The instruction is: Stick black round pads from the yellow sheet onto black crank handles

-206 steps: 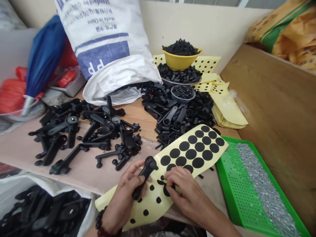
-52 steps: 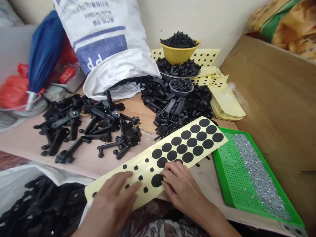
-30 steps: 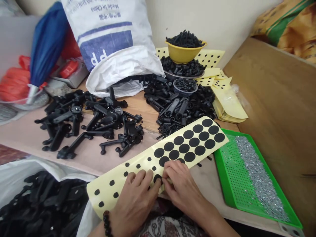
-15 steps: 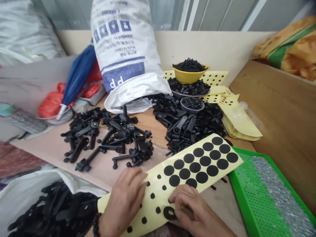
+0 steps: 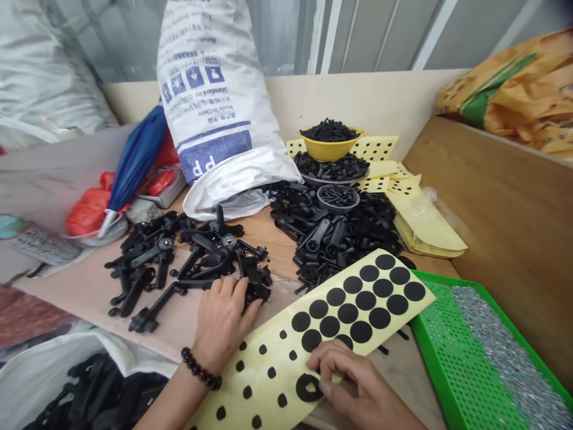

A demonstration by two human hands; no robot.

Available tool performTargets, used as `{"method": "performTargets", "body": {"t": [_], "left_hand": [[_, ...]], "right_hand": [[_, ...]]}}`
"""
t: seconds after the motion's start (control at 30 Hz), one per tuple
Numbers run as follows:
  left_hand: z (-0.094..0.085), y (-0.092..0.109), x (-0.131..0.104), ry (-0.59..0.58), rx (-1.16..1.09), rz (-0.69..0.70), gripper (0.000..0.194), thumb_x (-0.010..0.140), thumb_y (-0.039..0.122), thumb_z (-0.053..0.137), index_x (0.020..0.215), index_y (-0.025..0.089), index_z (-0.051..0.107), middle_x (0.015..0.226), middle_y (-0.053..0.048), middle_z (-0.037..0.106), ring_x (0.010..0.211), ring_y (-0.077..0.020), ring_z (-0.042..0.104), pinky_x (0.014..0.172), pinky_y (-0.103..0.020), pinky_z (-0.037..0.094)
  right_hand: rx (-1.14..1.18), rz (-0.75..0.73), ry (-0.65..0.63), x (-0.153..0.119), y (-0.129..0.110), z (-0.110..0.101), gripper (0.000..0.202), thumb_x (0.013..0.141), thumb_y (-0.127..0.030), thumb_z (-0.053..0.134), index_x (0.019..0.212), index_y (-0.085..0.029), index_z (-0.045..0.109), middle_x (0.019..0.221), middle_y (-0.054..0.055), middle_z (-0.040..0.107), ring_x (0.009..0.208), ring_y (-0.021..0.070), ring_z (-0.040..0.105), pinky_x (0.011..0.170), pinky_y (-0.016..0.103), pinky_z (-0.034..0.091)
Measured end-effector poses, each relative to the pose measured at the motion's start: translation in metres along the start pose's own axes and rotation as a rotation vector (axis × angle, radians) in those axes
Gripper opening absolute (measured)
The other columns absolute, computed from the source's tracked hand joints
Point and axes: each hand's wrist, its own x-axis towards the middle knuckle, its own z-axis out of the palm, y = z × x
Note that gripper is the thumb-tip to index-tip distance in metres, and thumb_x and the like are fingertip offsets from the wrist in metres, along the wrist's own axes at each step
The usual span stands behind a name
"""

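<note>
My left hand (image 5: 224,322), with a dark bead bracelet (image 5: 201,370) at its wrist, is at the near edge of a pile of black plastic crank-like parts (image 5: 210,257). Its thumb is apart from the fingers, and the fingertips touch or hover over the parts. A yellow backing sheet (image 5: 268,334) lies slantwise below, with rows of round black stickers (image 5: 347,313) and small black dots. Over its lower middle, my right hand (image 5: 353,376) has thumb and fingers curled together beside a black ring sticker (image 5: 308,388). What lies between these fingers is hidden.
A green perforated tray (image 5: 441,334) with small shiny metal pieces stands at right. Behind are heaped black parts (image 5: 331,233), a yellow bowl (image 5: 331,149), stacked yellow sheets (image 5: 425,221) and a white woven sack (image 5: 215,89). An open bag of black parts (image 5: 98,394) is at lower left.
My left hand has left the yellow sheet and moved up to the pile of black parts. My right hand stays by the ring sticker. The whole view has shifted slightly.
</note>
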Motion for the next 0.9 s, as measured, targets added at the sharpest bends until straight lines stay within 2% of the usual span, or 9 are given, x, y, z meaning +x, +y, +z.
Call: {"method": "performTargets", "body": {"t": [0.1,0.3,0.37,0.47,0.57,0.67,0.77,0.83,0.9], "left_hand": [[-0.007,0.000,0.012,-0.116,-0.046,-0.045,0.019,0.088,0.029,0.050,0.086,0.015,0.062,0.084,-0.009,0.060,0.081,-0.0256,0.055,0.072,-0.036,0.046],[-0.014,-0.001,0.026,-0.318,-0.238,-0.064,0.025,0.087,0.028,0.050,0.102,0.013,0.064,0.096,-0.012,0.062,0.090,-0.0289,0.058,0.075,-0.038,0.045],[-0.014,-0.005,0.031,-0.328,-0.416,-0.125,0.024,0.084,0.029,0.052,0.099,0.016,0.066,0.095,-0.011,0.064,0.089,-0.0283,0.059,0.075,-0.037,0.043],[-0.014,-0.015,0.037,-0.298,-0.605,-0.226,0.020,0.083,0.033,0.052,0.083,0.019,0.067,0.084,-0.006,0.066,0.082,-0.0238,0.059,0.072,-0.032,0.042],[-0.015,-0.024,0.039,-0.327,-0.905,-0.409,0.027,0.080,0.043,0.052,0.071,0.019,0.059,0.065,-0.001,0.060,0.058,-0.0150,0.053,0.053,-0.024,0.039],[-0.017,-0.027,0.035,-0.371,-1.306,-0.600,0.034,0.073,0.051,0.058,0.068,0.019,0.049,0.060,0.001,0.057,0.042,-0.0080,0.041,0.041,-0.019,0.029],[-0.019,-0.021,0.022,-0.386,-1.593,-0.687,0.037,0.066,0.051,0.066,0.073,0.018,0.050,0.056,0.004,0.054,0.039,-0.0048,0.035,0.040,-0.017,0.026],[-0.019,-0.014,0.008,-0.391,-1.618,-0.690,0.035,0.071,0.050,0.065,0.085,0.018,0.057,0.054,0.005,0.052,0.040,-0.0059,0.036,0.040,-0.017,0.028],[-0.016,-0.005,-0.008,-0.329,-1.450,-0.572,0.032,0.078,0.045,0.062,0.096,0.019,0.064,0.061,0.001,0.058,0.048,-0.0098,0.048,0.046,-0.019,0.037]], "right_hand": [[0.036,0.004,0.005,0.001,0.002,-0.002,0.019,0.079,-0.018,0.048,0.063,-0.022,0.040,0.081,0.005,0.064,0.082,0.0198,0.060,0.074,0.030,0.046],[0.096,0.030,0.030,0.003,0.004,-0.005,0.017,0.077,-0.019,0.050,0.062,-0.022,0.042,0.081,0.006,0.065,0.082,0.0202,0.059,0.074,0.032,0.046],[0.105,0.028,0.035,0.003,0.005,-0.006,0.017,0.077,-0.020,0.050,0.062,-0.022,0.042,0.081,0.006,0.065,0.081,0.0204,0.059,0.073,0.033,0.046],[0.126,0.044,0.037,0.003,0.006,-0.007,0.018,0.077,-0.021,0.051,0.061,-0.022,0.043,0.080,0.006,0.065,0.081,0.0204,0.059,0.073,0.032,0.046],[0.165,0.069,0.046,0.003,0.008,-0.008,0.017,0.076,-0.021,0.053,0.061,-0.022,0.044,0.080,0.005,0.065,0.082,0.0209,0.059,0.075,0.032,0.046],[0.198,0.105,0.055,0.004,0.008,-0.009,0.017,0.075,-0.022,0.055,0.060,-0.022,0.046,0.081,0.006,0.066,0.084,0.0222,0.059,0.076,0.033,0.045],[0.261,0.142,0.065,0.004,0.006,-0.013,0.019,0.073,-0.027,0.059,0.059,-0.022,0.048,0.082,0.007,0.066,0.083,0.0236,0.058,0.076,0.035,0.044],[0.329,0.178,0.093,0.005,0.004,-0.016,0.021,0.072,-0.032,0.062,0.060,-0.021,0.049,0.085,0.008,0.066,0.083,0.0245,0.058,0.077,0.036,0.044],[0.405,0.233,0.134,0.004,0.002,-0.020,0.024,0.072,-0.037,0.064,0.061,-0.021,0.051,0.090,0.009,0.066,0.086,0.0251,0.057,0.076,0.036,0.043]]}}
